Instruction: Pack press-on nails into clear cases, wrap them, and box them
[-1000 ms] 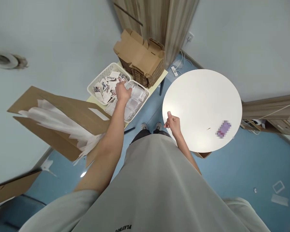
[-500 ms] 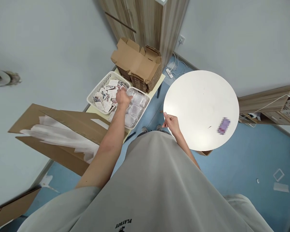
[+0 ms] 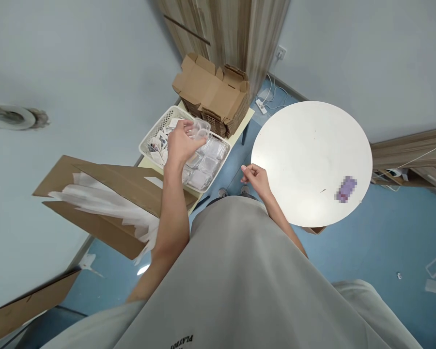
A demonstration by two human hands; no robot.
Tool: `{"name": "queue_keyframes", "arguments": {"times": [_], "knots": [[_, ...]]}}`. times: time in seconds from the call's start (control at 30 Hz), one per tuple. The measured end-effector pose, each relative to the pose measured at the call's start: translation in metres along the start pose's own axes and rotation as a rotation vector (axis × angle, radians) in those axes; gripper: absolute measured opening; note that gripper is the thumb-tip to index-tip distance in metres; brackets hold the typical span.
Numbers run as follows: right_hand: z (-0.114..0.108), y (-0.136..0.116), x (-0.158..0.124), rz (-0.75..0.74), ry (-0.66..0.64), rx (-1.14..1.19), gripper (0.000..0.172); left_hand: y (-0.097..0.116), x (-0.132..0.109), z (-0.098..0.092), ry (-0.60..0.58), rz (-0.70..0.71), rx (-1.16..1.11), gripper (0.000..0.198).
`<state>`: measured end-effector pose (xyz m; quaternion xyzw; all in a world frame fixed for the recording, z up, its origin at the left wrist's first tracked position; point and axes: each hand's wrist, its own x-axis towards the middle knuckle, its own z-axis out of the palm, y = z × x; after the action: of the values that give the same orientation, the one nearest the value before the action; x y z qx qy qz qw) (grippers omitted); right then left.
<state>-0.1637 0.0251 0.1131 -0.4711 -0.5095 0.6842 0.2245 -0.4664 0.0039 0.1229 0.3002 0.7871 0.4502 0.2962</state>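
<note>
My left hand is raised above a white basket, fingers closed on a small clear plastic case. The basket has two compartments: the left one holds several small printed cards, the right one holds several more clear cases. My right hand hovers at the near-left edge of a round white table, fingers curled in a loose pinch; what it holds, if anything, is too small to make out.
A stack of flattened brown cartons sits behind the basket on a low yellow table. An open cardboard box with white paper stands left. A small purple object lies on the round table. A power strip lies on the blue floor.
My left hand has lifted out of the basket's right compartment with a clear case in it. My right hand has shifted slightly along the round table's edge.
</note>
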Motion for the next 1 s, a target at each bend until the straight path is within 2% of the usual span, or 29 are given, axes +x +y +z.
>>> {"name": "queue_keyframes", "arguments": {"times": [0.1,0.23,0.33,0.57,0.73,0.83,1.0], "knots": [[0.000,-0.013,0.006,-0.043,-0.014,0.061,0.070,0.020,-0.042,0.010,-0.157,0.028,-0.276,0.062],[-0.004,-0.029,0.013,-0.034,-0.134,0.168,0.074,0.035,-0.094,0.030,-0.244,-0.021,-0.365,0.066],[-0.008,-0.036,0.014,0.009,-0.211,0.186,0.070,0.039,-0.118,0.037,-0.290,-0.016,-0.371,0.080],[-0.015,-0.038,0.003,0.093,-0.331,0.222,0.065,0.039,-0.139,0.042,-0.346,0.006,-0.353,0.086],[-0.022,-0.033,-0.004,0.011,-0.355,0.173,0.061,0.031,-0.146,0.045,-0.358,-0.040,-0.393,0.091],[-0.026,-0.030,-0.007,-0.040,-0.370,0.137,0.068,0.020,-0.145,0.051,-0.319,-0.071,-0.420,0.086],[-0.031,-0.028,-0.015,-0.062,-0.377,0.079,0.074,0.012,-0.146,0.063,-0.327,-0.130,-0.424,0.096]]}}
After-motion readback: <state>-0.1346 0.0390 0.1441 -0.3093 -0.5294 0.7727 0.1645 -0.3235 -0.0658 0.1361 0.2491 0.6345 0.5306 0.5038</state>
